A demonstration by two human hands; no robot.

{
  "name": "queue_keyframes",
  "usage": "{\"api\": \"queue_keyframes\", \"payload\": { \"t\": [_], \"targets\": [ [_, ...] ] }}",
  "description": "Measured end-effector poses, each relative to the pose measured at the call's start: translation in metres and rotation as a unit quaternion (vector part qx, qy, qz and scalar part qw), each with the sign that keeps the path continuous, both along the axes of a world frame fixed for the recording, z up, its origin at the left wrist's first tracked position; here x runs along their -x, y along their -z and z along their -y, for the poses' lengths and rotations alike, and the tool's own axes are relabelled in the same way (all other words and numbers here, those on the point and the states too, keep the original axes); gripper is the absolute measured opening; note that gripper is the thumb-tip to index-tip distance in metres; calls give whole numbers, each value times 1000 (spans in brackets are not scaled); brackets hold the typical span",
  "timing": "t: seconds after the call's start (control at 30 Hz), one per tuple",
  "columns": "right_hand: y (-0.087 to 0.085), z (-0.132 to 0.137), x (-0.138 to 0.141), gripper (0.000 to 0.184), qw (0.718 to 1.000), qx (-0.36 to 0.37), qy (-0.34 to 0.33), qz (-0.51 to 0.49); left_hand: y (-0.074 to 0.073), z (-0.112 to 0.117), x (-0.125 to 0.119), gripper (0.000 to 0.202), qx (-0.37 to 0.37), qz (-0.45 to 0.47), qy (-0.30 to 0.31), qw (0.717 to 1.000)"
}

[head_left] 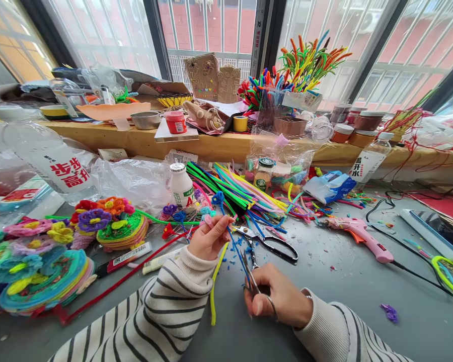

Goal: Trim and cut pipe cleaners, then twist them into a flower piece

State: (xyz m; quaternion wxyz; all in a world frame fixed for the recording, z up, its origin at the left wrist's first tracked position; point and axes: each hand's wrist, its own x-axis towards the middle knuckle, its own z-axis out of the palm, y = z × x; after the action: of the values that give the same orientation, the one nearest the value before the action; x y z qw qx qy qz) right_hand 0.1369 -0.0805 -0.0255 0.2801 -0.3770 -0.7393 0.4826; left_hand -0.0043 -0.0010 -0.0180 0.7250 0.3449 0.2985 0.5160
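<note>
My left hand (pixel 210 238) is pinched closed on a small blue pipe-cleaner flower (pixel 218 198) with a thin blue stem that runs down towards my right hand. My right hand (pixel 277 297) is closed around small metal scissors (pixel 250 274), whose tips point up at the stem. A yellow pipe cleaner (pixel 215 281) lies on the grey table (pixel 343 281) under my left wrist. Blue scraps are scattered between the hands. Both sleeves are white with dark stripes.
Black-handled scissors (pixel 274 244) lie just beyond my hands, with a pink glue gun (pixel 360 236) and its cord to the right. A heap of coloured pipe cleaners (pixel 234 193), a small white bottle (pixel 181 186) and finished flower coasters (pixel 113 223) sit to the left and behind. A cluttered wooden shelf (pixel 211 143) runs along the window.
</note>
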Motion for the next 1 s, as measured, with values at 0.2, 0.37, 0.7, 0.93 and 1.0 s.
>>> {"api": "queue_keyframes", "payload": {
  "t": [0.2,0.37,0.7,0.93,1.0],
  "targets": [
    [2,-1,-1,70,999,18,-42,22,-1,0,1,25,5,3,1,1000],
    [5,0,0,67,999,3,-31,35,-1,1,-2,26,29,-26,-22,999],
    [6,1,8,58,997,-2,71,34,-6,1,-1,25,42,-17,-34,998],
    [5,2,5,59,997,18,67,35,-10,4,0,27,66,-1,3,998],
    [6,2,3,61,999,21,33,31,-11,6,0,25,60,7,15,998]
  ]
}}
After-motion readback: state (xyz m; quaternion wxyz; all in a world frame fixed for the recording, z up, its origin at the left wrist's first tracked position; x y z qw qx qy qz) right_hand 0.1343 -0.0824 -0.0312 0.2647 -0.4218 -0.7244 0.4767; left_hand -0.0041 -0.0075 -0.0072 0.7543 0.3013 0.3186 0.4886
